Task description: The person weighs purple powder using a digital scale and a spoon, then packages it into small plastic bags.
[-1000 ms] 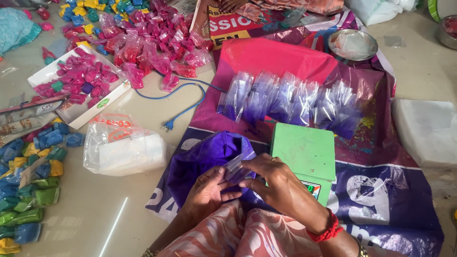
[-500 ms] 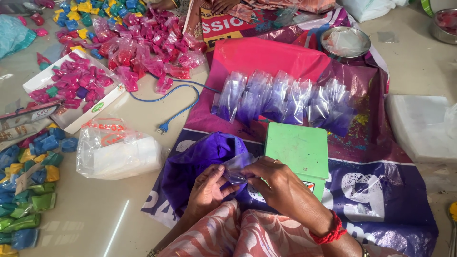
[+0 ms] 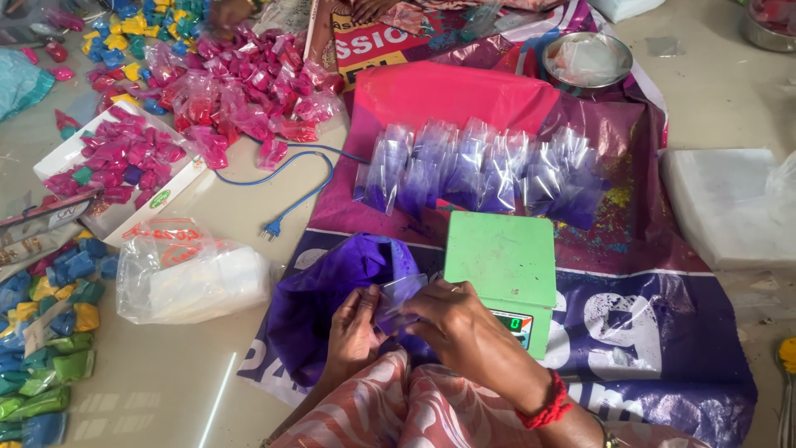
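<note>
My left hand [image 3: 352,325] and my right hand [image 3: 452,319] meet low in the middle, both pinching one small clear plastic pouch [image 3: 398,293] between their fingers. Under them lies an open purple bag of purple powder [image 3: 332,286]. Just right of the hands stands a green weighing scale [image 3: 500,257] with nothing on its platform. Beyond the scale lies a row of several small clear pouches with purple powder [image 3: 481,174]. A red thread band circles my right wrist.
A clear bag of white sheets [image 3: 195,274] lies left of the purple bag. Pink packets [image 3: 240,91] are heaped at top left, some in a white tray [image 3: 112,162]. Blue, green and yellow packets [image 3: 46,332] line the left edge. A blue cable [image 3: 294,187], steel bowl [image 3: 587,58] and printed banner mat [image 3: 663,332] lie around.
My hands stay together on the small pouch over the purple bag, the fingers shifting slightly. The view has moved a little; nothing else has moved.
</note>
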